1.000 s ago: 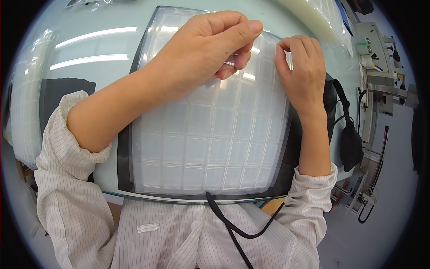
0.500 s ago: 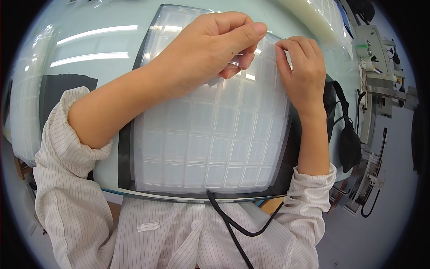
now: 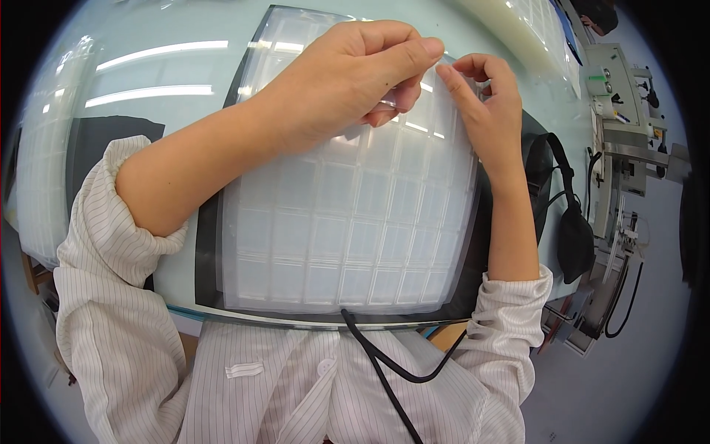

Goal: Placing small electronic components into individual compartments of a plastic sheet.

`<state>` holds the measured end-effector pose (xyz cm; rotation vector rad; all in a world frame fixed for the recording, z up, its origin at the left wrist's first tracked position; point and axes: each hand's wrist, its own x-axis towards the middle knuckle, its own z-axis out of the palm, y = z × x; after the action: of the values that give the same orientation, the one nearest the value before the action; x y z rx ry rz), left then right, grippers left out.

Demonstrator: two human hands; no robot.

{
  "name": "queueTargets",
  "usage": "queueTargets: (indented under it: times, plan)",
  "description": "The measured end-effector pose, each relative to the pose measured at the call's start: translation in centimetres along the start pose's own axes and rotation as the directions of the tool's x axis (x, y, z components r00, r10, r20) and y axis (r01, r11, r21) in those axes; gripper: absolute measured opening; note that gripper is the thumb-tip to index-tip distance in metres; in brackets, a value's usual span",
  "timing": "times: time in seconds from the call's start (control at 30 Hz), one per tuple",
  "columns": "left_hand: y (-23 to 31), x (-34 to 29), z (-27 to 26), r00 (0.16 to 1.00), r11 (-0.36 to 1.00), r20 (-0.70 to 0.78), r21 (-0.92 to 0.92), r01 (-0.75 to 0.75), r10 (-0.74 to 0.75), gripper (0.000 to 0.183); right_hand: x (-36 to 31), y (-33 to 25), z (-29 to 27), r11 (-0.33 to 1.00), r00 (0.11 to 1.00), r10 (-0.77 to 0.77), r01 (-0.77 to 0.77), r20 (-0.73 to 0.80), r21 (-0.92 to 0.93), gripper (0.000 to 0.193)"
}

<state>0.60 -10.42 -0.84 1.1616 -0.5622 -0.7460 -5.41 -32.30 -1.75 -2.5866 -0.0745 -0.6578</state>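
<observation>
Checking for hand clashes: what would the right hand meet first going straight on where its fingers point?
Likely the left hand, close by to the left of the right hand; depth is unclear from one view.

Counter (image 3: 200, 22): glossy, pale green, two light strips mirrored in its left half, front edge running just ahead of the person's shirt. Black mat (image 3: 208, 266) lies flat at front centre, showing on both sides of the clear gridded sheet (image 3: 288, 240) on top of it. Also on it: grey sheet (image 3: 103, 148) and clear stack (image 3: 48, 170) at left, pale stack (image 3: 521, 29) far right, black strapped pouch (image 3: 575, 244) at the right edge.
</observation>
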Motion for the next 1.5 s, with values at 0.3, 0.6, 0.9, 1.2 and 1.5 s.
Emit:
queueTargets:
  times: [0.3,0.6,0.9,1.2,1.5]
  plan:
    - [0.4,-0.3,0.4,0.998,0.994,0.021,0.092,-0.064,0.062,0.039,-1.0,-1.4,-1.6,0.999,0.992,-0.021,0.025,-0.124,0.025,0.010]
    - [0.4,-0.2,0.7,1.000,0.990,-0.023,0.142,-0.010,0.014,0.032,-6.9,-5.3,-5.7,0.995,0.995,-0.045,0.053,0.088,-0.085,0.012]
    - [1.2,-0.1,0.4,0.996,0.997,-0.071,0.043,0.057,-0.054,0.027,-7.2,-4.9,-4.5,0.985,0.988,-0.149,0.152,0.036,-0.087,0.014]
    - [1.6,-0.4,2.5,0.979,0.969,0.025,-0.141,0.202,-0.200,0.022,-7.5,-4.8,-4.8,0.980,0.985,-0.172,0.170,-0.010,-0.102,0.017]
    - [1.1,-1.4,3.3,0.990,0.947,-0.053,0.290,0.138,-0.129,0.022,-7.4,-3.9,-3.7,0.943,0.956,-0.289,0.277,-0.044,-0.184,0.012]
